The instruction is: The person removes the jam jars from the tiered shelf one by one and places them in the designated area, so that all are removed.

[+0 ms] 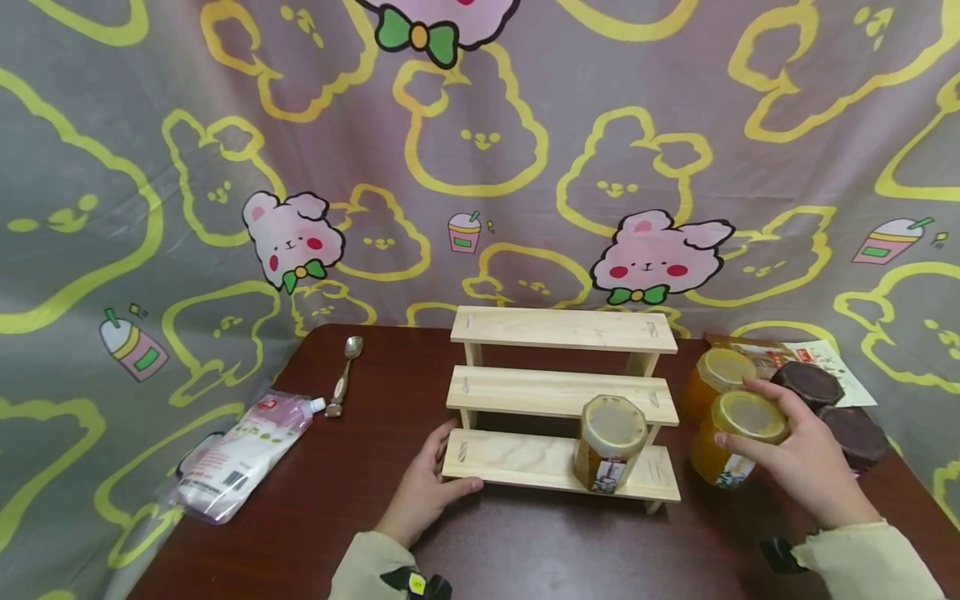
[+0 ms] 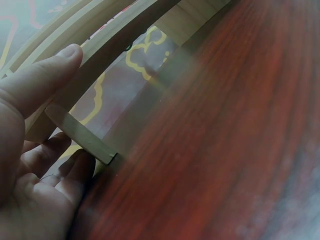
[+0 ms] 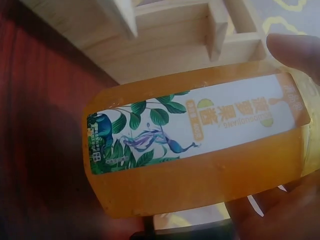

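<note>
A three-tier light wooden display rack [image 1: 562,392] stands on the table. My left hand [image 1: 431,487] grips the left end of its lowest step, and in the left wrist view the thumb [image 2: 60,65] lies along the board with the fingers curled below it. On the right side of that step sits a jar with a pale lid [image 1: 611,442]. My right hand [image 1: 802,450] holds an orange jam jar [image 1: 716,446] near its lid, right of the rack. The right wrist view shows its white label [image 3: 190,125] with green leaves and a blue bird.
Another orange jar [image 1: 705,387] stands behind the held one. Two dark-lidded jars [image 1: 808,385] are at the right, near flat printed packets [image 1: 810,354]. At the left lie a spoon [image 1: 345,375] and a spouted pouch [image 1: 247,454]. A patterned curtain [image 1: 510,183] hangs behind the table.
</note>
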Available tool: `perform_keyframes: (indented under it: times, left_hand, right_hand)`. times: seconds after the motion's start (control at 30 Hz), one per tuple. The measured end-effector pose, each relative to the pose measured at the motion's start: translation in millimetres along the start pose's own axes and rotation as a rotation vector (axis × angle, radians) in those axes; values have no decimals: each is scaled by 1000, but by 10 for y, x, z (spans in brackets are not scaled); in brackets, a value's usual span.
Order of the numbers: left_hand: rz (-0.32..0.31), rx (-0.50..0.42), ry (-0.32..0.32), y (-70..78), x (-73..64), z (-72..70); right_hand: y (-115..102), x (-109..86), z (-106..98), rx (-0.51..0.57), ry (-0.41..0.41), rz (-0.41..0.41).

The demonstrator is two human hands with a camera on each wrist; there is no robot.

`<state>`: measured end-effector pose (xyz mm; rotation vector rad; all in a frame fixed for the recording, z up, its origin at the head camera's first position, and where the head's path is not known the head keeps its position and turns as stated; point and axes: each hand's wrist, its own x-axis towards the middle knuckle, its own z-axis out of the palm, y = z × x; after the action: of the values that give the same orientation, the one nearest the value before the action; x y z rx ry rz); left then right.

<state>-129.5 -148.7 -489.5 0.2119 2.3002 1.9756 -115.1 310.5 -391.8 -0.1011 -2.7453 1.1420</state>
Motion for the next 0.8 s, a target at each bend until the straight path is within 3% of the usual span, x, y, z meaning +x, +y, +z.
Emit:
perform_keyframes:
  times: [0.27,0.57,0.8]
  left_hand:
    - [1,-1,-1,-10,4,1]
    - [-2,-7,-1,-4,5,5]
    - [-1,-29,-7,-6,-1,5]
  right_hand:
    - [145,-27,70,-13,9,2]
    - [292,-43,93,40,-86,-5]
    - [399,-90,177,108,-89,55]
